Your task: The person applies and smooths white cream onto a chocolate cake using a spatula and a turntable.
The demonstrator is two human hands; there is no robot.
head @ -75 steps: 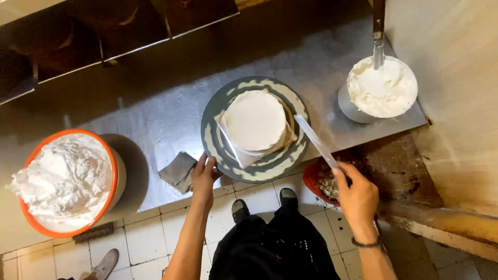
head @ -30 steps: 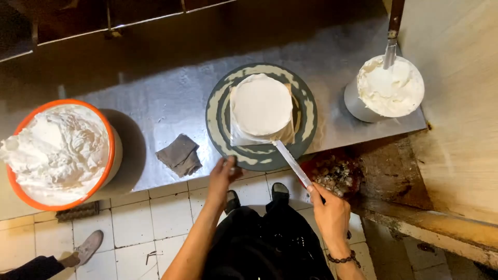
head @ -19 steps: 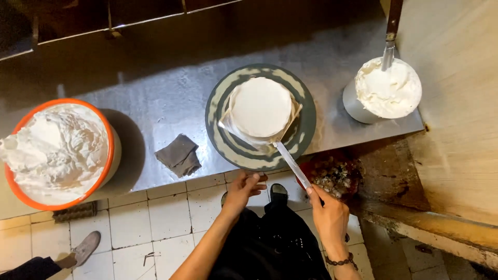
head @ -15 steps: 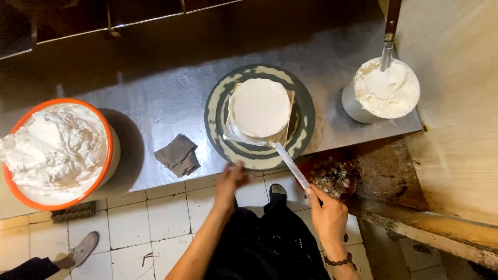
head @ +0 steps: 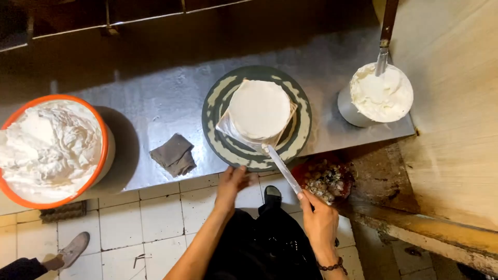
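Observation:
A round cake (head: 259, 110) coated in white cream stands on a square board on a dark green turntable (head: 301, 136). My right hand (head: 319, 220) grips a long flat metal spatula (head: 281, 166), whose tip touches the cake's near side. My left hand (head: 232, 181) rests with its fingers on the turntable's near rim.
A large orange-rimmed tub of white cream (head: 49, 148) sits at the left of the steel counter (head: 150, 98). A folded brown cloth (head: 174, 154) lies beside the turntable. At the right stands a metal pot of cream (head: 381, 96) with a spatula in it. Another person's shoe (head: 72, 249) shows at bottom left.
The view has moved closer. My left hand pulled back from the turntable rim, then returned to it. My right hand keeps the spatula against the cake's near side.

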